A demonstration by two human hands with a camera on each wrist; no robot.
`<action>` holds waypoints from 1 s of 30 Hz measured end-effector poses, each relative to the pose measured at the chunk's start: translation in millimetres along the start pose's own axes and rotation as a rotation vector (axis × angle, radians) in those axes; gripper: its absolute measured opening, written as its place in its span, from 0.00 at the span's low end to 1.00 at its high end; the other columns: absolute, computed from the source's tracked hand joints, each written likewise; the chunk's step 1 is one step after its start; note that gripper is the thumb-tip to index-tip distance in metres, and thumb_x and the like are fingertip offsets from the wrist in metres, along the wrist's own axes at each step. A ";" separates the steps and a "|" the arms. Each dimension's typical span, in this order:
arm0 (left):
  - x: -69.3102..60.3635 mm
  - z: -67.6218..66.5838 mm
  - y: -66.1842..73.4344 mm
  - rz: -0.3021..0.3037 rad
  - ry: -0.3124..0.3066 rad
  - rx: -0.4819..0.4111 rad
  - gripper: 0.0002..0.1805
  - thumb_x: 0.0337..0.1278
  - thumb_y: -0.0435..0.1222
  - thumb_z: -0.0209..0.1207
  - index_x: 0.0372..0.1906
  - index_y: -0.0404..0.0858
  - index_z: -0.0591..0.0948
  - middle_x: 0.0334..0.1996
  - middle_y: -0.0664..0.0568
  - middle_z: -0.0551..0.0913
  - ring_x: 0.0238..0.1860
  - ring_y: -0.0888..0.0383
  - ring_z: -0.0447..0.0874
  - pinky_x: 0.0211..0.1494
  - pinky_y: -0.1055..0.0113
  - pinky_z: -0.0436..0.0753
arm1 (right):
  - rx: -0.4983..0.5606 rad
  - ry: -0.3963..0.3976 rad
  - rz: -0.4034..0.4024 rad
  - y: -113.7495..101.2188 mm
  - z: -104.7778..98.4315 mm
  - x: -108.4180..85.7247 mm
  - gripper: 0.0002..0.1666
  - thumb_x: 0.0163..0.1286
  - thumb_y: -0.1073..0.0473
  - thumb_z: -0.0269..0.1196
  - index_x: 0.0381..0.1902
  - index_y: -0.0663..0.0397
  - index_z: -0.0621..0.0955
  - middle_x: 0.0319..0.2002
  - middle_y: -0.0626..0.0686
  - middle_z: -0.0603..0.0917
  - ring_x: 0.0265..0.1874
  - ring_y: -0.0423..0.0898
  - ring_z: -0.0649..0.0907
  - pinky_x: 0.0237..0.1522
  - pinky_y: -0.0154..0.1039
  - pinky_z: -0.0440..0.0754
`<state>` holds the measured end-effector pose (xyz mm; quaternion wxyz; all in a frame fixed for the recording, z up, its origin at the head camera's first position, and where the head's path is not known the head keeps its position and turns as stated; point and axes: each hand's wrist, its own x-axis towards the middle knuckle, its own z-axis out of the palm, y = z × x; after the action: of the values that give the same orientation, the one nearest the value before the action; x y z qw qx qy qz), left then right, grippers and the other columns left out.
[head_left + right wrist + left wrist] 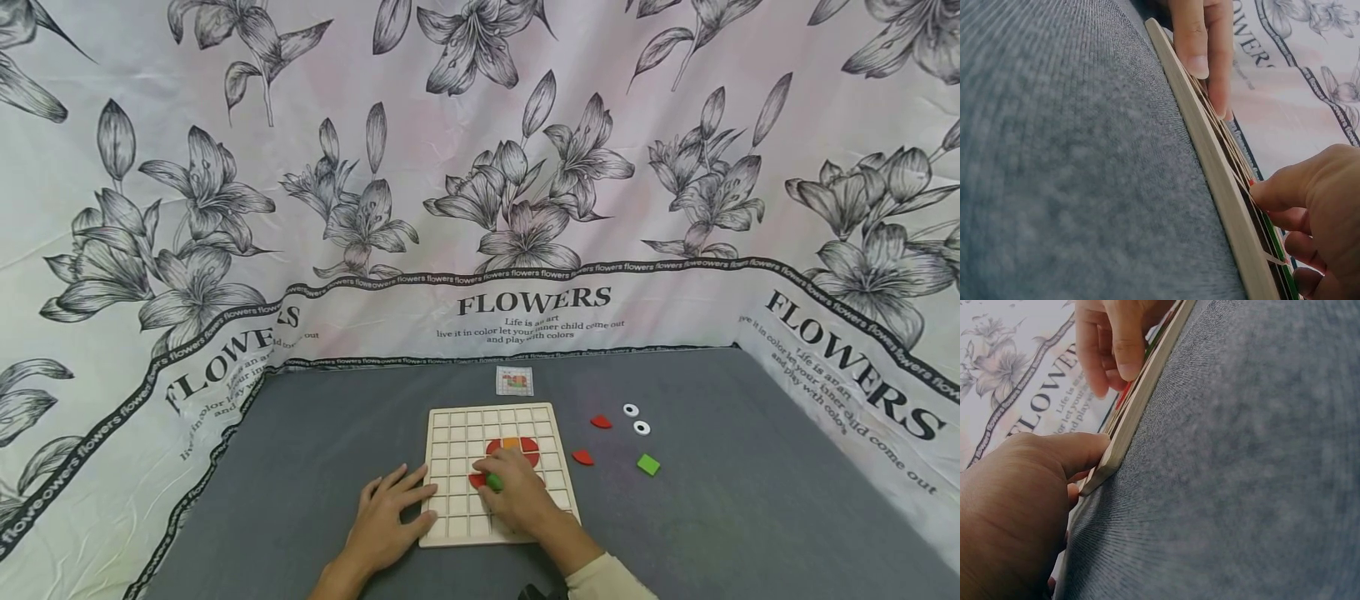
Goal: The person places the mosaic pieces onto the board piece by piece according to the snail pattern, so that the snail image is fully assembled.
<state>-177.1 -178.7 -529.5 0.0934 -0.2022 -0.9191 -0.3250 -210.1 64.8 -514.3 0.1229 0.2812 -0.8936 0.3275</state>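
A square wooden grid board (pixel 450 506) lies flat on the grey cloth. My left hand (pixel 384 518) rests at its left edge, fingers spread and tips touching the frame. Over the middle of the board, my right hand (pixel 521 493) has its thumb and index finger around a red quarter-circle piece (pixel 476 481). A green piece (pixel 493 482) shows beside it, partly under the fingers. Above the hand, an orange piece (pixel 511 443) sits between red pieces (pixel 529 450) in the cells. My right palm hides other cells. In the right wrist view, the thumb (pixel 1279 187) touches a bit of red.
Right of the board lie two red quarter-circle pieces (pixel 582 457), two white rings with dark centres (pixel 641 427) and a green square (pixel 648 465). A small picture card (pixel 514 381) lies behind the board. A flower-printed curtain (pixel 525 312) borders the table.
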 end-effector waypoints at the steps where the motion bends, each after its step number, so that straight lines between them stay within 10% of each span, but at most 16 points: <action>1: -0.4 -0.2 -0.3 -0.002 0.000 0.001 0.21 0.61 0.52 0.60 0.54 0.47 0.85 0.65 0.53 0.72 0.68 0.42 0.62 0.64 0.36 0.51 | -0.001 0.006 -0.008 -0.1 0.5 0.0 0.15 0.58 0.64 0.70 0.45 0.55 0.86 0.41 0.48 0.80 0.43 0.47 0.76 0.42 0.41 0.78; 13: -2.2 -2.9 -0.1 -0.006 -0.002 0.009 0.22 0.61 0.52 0.60 0.54 0.47 0.85 0.65 0.53 0.72 0.68 0.42 0.62 0.63 0.36 0.52 | 0.058 0.102 -0.047 -2.5 -7.8 2.3 0.14 0.57 0.66 0.69 0.43 0.59 0.86 0.40 0.49 0.81 0.40 0.47 0.76 0.39 0.44 0.76; 21: 0.0 -2.5 -1.0 -0.023 -0.028 -0.010 0.22 0.62 0.52 0.60 0.56 0.48 0.84 0.66 0.54 0.71 0.69 0.44 0.59 0.66 0.38 0.47 | 0.115 0.276 -0.108 -6.8 -69.5 11.5 0.19 0.52 0.68 0.73 0.44 0.57 0.86 0.41 0.48 0.82 0.41 0.47 0.77 0.38 0.48 0.78; 30: -0.5 -0.8 -1.8 -0.025 -0.040 -0.002 0.22 0.61 0.53 0.59 0.56 0.48 0.84 0.66 0.54 0.71 0.69 0.44 0.59 0.65 0.37 0.48 | 0.044 0.298 -0.148 6.5 -117.2 -6.1 0.22 0.53 0.64 0.74 0.49 0.57 0.84 0.45 0.49 0.81 0.45 0.49 0.76 0.40 0.51 0.77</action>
<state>-177.5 -180.6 -530.0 0.0708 -0.1971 -0.9230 -0.3229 -204.7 148.1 -431.6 0.2715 0.2973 -0.8350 0.3752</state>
